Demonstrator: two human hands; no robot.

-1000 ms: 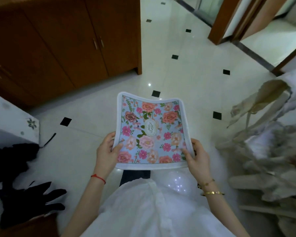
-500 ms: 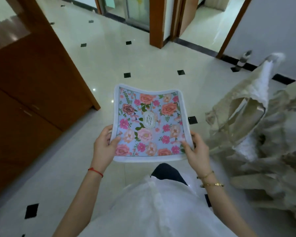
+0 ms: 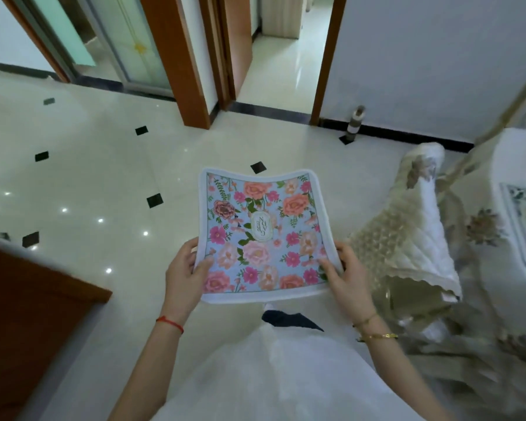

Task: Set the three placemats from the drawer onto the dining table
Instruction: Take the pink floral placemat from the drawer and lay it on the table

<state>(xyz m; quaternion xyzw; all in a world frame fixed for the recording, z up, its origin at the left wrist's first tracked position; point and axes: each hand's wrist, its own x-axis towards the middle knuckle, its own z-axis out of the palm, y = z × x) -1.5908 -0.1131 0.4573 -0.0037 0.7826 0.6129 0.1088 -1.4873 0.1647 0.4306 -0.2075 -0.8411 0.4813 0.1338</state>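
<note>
Placemat (image 3: 263, 235) (floral), side edges pinched by left hand (image 3: 184, 276) and right hand (image 3: 345, 276), above open floor (image 3: 119, 177).

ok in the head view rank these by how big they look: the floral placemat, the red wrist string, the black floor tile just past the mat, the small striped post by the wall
1. floral placemat, by far the largest.
2. Striped post, though it stands farther off, so its true size is unsure.
3 and 4. Black floor tile and red wrist string look alike; no ranking.
</note>
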